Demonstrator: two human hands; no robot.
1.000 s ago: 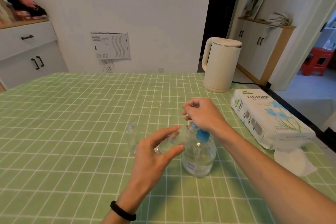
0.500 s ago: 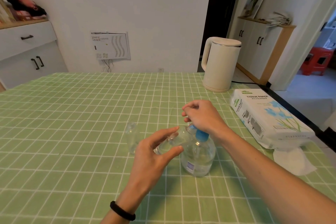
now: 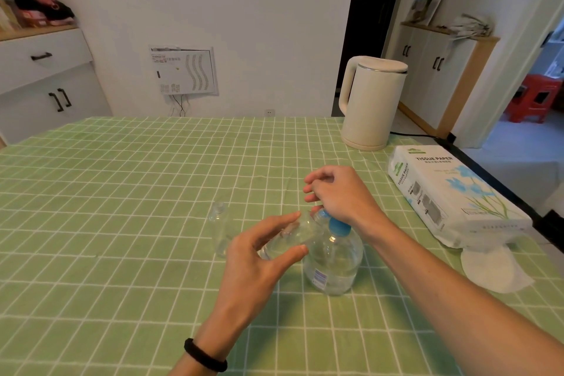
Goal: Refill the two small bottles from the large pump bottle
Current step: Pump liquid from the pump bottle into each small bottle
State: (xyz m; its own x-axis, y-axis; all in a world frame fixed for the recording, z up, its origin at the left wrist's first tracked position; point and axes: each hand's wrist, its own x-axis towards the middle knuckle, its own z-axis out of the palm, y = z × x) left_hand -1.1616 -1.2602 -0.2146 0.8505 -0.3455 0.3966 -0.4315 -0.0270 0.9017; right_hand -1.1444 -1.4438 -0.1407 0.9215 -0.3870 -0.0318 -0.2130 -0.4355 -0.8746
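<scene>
A large clear pump bottle (image 3: 334,262) with a blue pump head stands on the green checked tablecloth (image 3: 122,192), right of centre. My right hand (image 3: 338,195) rests on top of the pump head, fingers loosely curled over it. My left hand (image 3: 259,250) holds a small clear bottle (image 3: 290,238) tilted, its mouth up against the pump's nozzle. A second small clear bottle (image 3: 220,230) stands upright on the cloth just left of my left hand.
A cream electric kettle (image 3: 370,101) stands at the table's far right, its black cord trailing right. A white tissue paper pack (image 3: 451,192) lies along the right edge, a loose tissue (image 3: 491,268) in front of it. Cabinets stand beyond the table.
Almost nothing has moved. My right hand stays on the pump head and my left hand keeps the small bottle at the nozzle.
</scene>
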